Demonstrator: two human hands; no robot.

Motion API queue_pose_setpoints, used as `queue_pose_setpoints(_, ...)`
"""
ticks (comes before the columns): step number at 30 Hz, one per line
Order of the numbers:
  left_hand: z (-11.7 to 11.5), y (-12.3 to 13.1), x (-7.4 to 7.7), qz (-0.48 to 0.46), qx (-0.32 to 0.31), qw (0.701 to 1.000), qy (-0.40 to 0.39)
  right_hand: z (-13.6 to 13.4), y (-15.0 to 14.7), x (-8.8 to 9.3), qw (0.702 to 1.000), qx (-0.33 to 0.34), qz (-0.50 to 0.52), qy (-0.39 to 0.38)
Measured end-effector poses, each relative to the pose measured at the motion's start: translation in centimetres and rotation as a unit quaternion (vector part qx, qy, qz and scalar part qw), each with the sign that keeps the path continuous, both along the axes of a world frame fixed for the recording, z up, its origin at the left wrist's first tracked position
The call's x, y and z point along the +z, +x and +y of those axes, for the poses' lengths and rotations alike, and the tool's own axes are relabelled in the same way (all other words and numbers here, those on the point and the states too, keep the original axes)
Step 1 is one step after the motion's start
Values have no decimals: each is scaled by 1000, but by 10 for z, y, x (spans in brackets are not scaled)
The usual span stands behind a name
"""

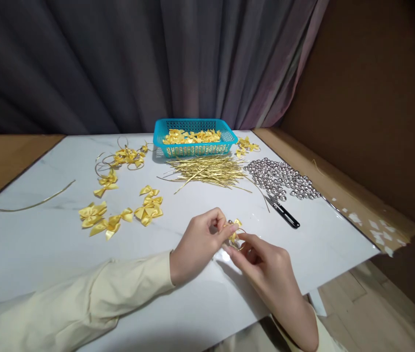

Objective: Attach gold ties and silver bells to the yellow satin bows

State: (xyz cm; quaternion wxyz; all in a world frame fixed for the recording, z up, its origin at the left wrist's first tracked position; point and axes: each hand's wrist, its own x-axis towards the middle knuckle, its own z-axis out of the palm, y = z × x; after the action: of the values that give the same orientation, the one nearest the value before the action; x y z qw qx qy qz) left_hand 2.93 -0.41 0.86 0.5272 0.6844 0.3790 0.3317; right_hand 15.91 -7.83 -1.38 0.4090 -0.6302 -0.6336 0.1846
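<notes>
Nearest: gripping a beaded yellow bow (233, 237) in left hand (196, 247), with thumb and fingers in a tight pinch over its left side. Closing fingers of right hand (273, 271) on the near-right side of the same piece; hard to tell whether on bow or wire. Held just above the white counter (181, 205), with a silver bead (230, 222) and a loop of gold wire (243, 230) showing between hands. Probably best to pin bow and bead firmly with left, work the wire in small moves with right, and avoid kinking the loop or crushing the ribbon.

Farther left, note loose yellow bows (112, 225) and, well apart, a lone wire (42, 203). To the right, note a black-handled knife (284, 213), blade pointing away; better to steer wrists clear.

Beyond, see silver beads (276, 177), likely easy to scatter, beside a heap of gold wires (209, 171). Far left, see wire-looped bows (128, 157). Behind the heap, a blue basket (159, 139) of more bows; at back, a dark curtain (137, 58).
</notes>
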Motion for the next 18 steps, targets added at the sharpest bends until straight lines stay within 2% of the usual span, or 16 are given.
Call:
queue_pose_setpoints(4,1,1,0,-2,-7,1000,3,1,-1,2,999,-7,22,-23)
queue_pose_setpoints(11,-2,0,1,20,7,1000,12,2,-6,-4,999,-35,-8,-13)
queue_pose_setpoints(15,-3,-1,2,38,22,998,43,1,-4,1,998,-24,38,-36)
queue_pose_setpoints(18,-3,-1,2,45,36,996,68,2,-2,2,998,-29,34,-42)
